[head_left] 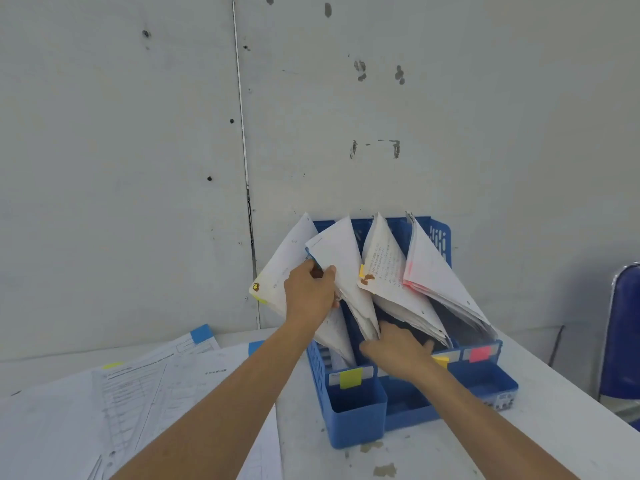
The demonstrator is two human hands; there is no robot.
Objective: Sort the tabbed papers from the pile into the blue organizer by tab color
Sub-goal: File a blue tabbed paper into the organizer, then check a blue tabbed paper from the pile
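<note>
The left hand [310, 289] grips the top of the sheaf [337, 251] standing in the second slot of the organizer [356, 410]. The right hand [398, 351], fingers fairly straight, presses at its foot. The pile [145, 393] lies flat on the tabletop [450, 455], left of both hands and nearer the left hand, which likely reaches next.

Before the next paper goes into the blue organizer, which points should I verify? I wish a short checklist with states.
1. Left hand grips the second bundle: ok.
2. Right hand holds nothing: cannot tell, blurred.
3. Yellow label and pink label visible: ok.
4. Leftmost bundle upright in its slot: not ok, leans outward.
5. Pile has tabbed papers left: ok.
</note>
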